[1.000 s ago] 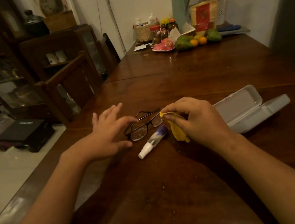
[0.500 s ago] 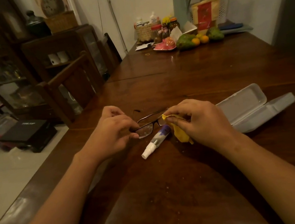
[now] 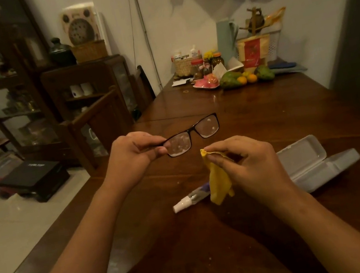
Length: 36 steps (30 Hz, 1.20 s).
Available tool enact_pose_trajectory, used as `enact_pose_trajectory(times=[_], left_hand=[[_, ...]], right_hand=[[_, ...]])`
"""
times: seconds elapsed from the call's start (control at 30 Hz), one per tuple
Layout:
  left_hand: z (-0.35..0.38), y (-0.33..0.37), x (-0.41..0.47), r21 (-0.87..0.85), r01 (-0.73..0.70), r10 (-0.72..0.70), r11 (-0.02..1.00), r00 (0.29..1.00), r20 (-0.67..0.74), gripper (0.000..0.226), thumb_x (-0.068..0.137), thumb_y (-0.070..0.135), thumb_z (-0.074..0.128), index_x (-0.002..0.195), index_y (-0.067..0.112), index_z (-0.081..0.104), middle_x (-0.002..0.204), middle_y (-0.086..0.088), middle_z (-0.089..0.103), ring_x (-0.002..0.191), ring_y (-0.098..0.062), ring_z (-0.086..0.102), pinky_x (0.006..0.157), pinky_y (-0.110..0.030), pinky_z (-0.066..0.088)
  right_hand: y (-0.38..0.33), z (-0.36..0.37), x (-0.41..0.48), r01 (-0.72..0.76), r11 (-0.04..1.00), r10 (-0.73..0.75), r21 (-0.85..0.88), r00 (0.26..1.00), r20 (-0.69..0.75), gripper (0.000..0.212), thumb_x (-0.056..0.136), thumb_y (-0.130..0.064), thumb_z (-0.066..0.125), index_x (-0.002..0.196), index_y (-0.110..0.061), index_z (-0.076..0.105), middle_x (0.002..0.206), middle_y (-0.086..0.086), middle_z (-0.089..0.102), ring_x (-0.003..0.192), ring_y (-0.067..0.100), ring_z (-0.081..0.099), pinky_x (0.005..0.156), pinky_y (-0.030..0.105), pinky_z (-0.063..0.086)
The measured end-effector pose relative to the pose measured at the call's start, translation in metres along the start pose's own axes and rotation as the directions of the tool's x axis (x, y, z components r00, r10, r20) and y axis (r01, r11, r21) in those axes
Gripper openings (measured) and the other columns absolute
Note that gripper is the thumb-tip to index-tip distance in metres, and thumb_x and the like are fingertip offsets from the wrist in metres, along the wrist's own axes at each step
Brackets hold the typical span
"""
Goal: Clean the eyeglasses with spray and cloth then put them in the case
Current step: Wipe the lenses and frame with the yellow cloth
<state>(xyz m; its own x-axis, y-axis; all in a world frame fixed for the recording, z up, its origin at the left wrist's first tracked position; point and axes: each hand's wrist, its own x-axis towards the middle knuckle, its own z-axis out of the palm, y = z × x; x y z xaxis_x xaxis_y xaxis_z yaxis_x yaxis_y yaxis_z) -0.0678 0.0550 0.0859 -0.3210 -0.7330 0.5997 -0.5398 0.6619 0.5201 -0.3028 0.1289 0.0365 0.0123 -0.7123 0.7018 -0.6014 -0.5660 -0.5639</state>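
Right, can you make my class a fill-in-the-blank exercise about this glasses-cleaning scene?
1. The left hand holds the ____ up off the table.
2. The right hand pinches a ____ cloth.
3. The case lies ____ on the table.
Missing words: eyeglasses; yellow; open.

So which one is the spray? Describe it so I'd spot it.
Look at the long dark wooden table, at the near end where the open grey case lies. Left of the case, partly behind the yellow cloth hanging from the right hand, the spray bottle lies on its side. It is the only slim tube there, with a white cap and a purple band.
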Motion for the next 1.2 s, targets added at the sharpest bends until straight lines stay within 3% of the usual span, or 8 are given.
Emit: enact_pose_trajectory(times=[0.1, 0.23, 0.53, 0.63, 0.8, 0.93, 1.1, 1.2], left_hand=[[-0.003, 0.011, 0.003, -0.179, 0.010, -0.022, 0.984, 0.998, -0.063, 0.040, 0.078, -0.006, 0.072, 0.087, 0.034, 0.072, 0.072, 0.031, 0.069, 0.080, 0.010, 0.066, 0.066, -0.005, 0.048], [0.003, 0.014, 0.002, -0.274, 0.050, -0.083, 0.960, 0.990, -0.110, 0.042, 0.080, -0.006, 0.070, 0.082, 0.036, 0.073, 0.074, 0.030, 0.071, 0.081, 0.006, 0.069, 0.066, -0.007, 0.049], [0.028, 0.010, -0.013, -0.225, 0.085, -0.106, 0.971, 0.991, -0.084, 0.034, 0.078, -0.007, 0.072, 0.087, 0.026, 0.077, 0.066, 0.032, 0.067, 0.073, 0.010, 0.067, 0.064, -0.005, 0.047], [0.034, 0.013, -0.015, -0.202, 0.071, -0.093, 0.977, 0.990, -0.105, 0.025, 0.076, -0.008, 0.073, 0.090, 0.012, 0.079, 0.073, 0.020, 0.070, 0.074, 0.009, 0.067, 0.066, -0.006, 0.049], [0.040, 0.019, -0.020, -0.187, 0.063, -0.090, 0.980, 0.986, -0.142, 0.025, 0.075, -0.011, 0.072, 0.090, 0.008, 0.079, 0.076, 0.011, 0.070, 0.073, 0.012, 0.066, 0.066, -0.005, 0.048], [0.043, 0.025, -0.021, -0.192, 0.057, -0.088, 0.980, 0.984, -0.157, 0.027, 0.074, -0.012, 0.072, 0.089, 0.009, 0.079, 0.078, 0.010, 0.071, 0.074, 0.012, 0.066, 0.070, -0.008, 0.051], [0.043, 0.029, -0.023, -0.182, 0.011, -0.041, 0.983, 0.987, -0.158, 0.035, 0.073, -0.014, 0.070, 0.090, 0.016, 0.077, 0.075, 0.025, 0.067, 0.074, 0.009, 0.067, 0.069, -0.009, 0.052], [0.043, 0.029, -0.023, -0.185, -0.002, -0.031, 0.983, 0.984, -0.177, 0.033, 0.072, -0.015, 0.070, 0.087, 0.013, 0.078, 0.074, 0.018, 0.070, 0.073, 0.006, 0.067, 0.070, -0.009, 0.051]], right_hand=[[-0.008, -0.001, 0.005, 0.033, 0.998, -0.030, 0.045, 0.998, -0.048, 0.024, 0.087, -0.025, 0.072, 0.111, -0.029, 0.072, 0.105, -0.018, 0.068, 0.101, 0.000, 0.064, 0.077, 0.023, 0.056], [-0.015, 0.000, 0.006, 0.086, 0.995, -0.080, 0.058, 0.993, -0.090, 0.024, 0.087, -0.021, 0.073, 0.111, -0.026, 0.073, 0.104, -0.017, 0.069, 0.100, 0.001, 0.065, 0.077, 0.017, 0.053], [-0.023, 0.005, 0.010, 0.067, 0.993, -0.086, -0.095, 0.974, -0.211, 0.023, 0.088, -0.016, 0.073, 0.110, -0.018, 0.074, 0.102, -0.008, 0.070, 0.098, -0.001, 0.062, 0.080, 0.010, 0.048], [-0.023, 0.008, 0.009, 0.032, 0.987, -0.064, -0.157, 0.977, -0.203, 0.022, 0.087, -0.014, 0.074, 0.108, -0.015, 0.074, 0.100, -0.004, 0.070, 0.094, 0.003, 0.062, 0.080, 0.023, 0.054], [-0.021, 0.009, 0.006, 0.022, 0.963, -0.058, -0.267, 0.990, -0.127, 0.021, 0.082, -0.013, 0.077, 0.103, -0.012, 0.075, 0.098, 0.001, 0.071, 0.091, 0.016, 0.065, 0.076, 0.048, 0.055], [-0.023, 0.011, 0.003, -0.007, 0.950, -0.031, -0.312, 0.993, -0.116, 0.023, 0.082, -0.015, 0.077, 0.104, -0.015, 0.075, 0.099, 0.000, 0.070, 0.095, 0.017, 0.064, 0.081, 0.051, 0.050], [-0.023, 0.012, 0.003, -0.014, 0.967, -0.007, -0.255, 0.997, -0.079, 0.024, 0.085, -0.012, 0.075, 0.109, -0.014, 0.074, 0.103, 0.001, 0.069, 0.097, 0.018, 0.063, 0.083, 0.052, 0.050], [-0.025, 0.013, 0.000, 0.043, 0.964, -0.054, -0.264, 0.998, -0.035, 0.028, 0.085, -0.011, 0.074, 0.112, -0.016, 0.073, 0.105, 0.000, 0.068, 0.101, 0.017, 0.061, 0.084, 0.049, 0.046]])
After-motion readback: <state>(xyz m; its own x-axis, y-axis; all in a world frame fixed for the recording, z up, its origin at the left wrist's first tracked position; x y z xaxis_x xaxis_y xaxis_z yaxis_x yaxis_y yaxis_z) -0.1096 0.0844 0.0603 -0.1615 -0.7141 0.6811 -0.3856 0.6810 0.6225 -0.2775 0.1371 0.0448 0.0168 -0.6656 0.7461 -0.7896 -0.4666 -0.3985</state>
